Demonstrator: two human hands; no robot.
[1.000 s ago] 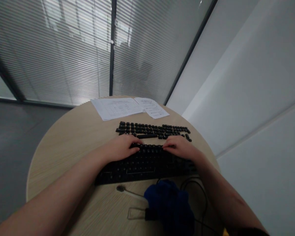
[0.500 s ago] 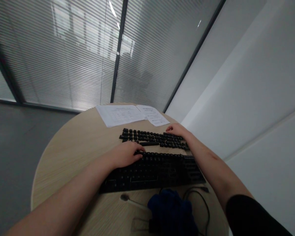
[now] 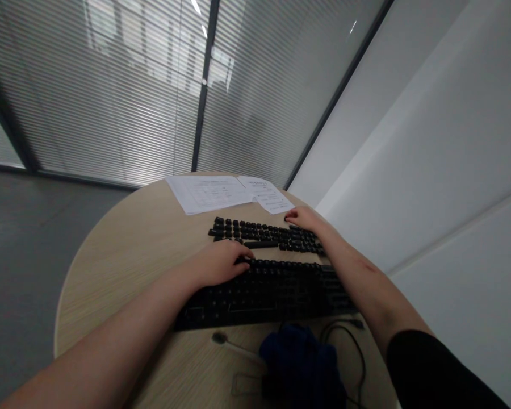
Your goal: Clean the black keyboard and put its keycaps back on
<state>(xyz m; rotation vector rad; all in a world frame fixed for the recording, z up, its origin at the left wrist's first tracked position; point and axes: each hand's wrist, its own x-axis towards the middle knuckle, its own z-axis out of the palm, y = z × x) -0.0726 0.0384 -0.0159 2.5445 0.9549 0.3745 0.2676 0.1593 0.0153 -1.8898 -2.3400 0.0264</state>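
Note:
A black keyboard (image 3: 255,307) lies on the round wooden table (image 3: 123,244), with loose black keycaps (image 3: 259,234) set out in rows beyond it. A long keycap (image 3: 260,245) lies in the nearer row. My left hand (image 3: 223,262) rests at the keyboard's upper left edge, its thumb and fingers bent towards each other over the keys; what they hold, if anything, is hidden. At the far right end of the loose rows, my right hand (image 3: 303,218) is closed, with a small dark keycap (image 3: 285,219) at its fingertips.
Printed sheets of paper (image 3: 210,193) lie at the table's far edge. Nearer me are a dark-tipped brush (image 3: 238,347), a blue cloth (image 3: 298,358), a wire tool (image 3: 244,384) and a black cable (image 3: 355,346). A white wall (image 3: 460,187) stands close on the right.
My right hand has shifted slightly away from the loose rows, and a small keycap now shows at its fingertips. The left hand stays in about the same place; the view has tilted a little.

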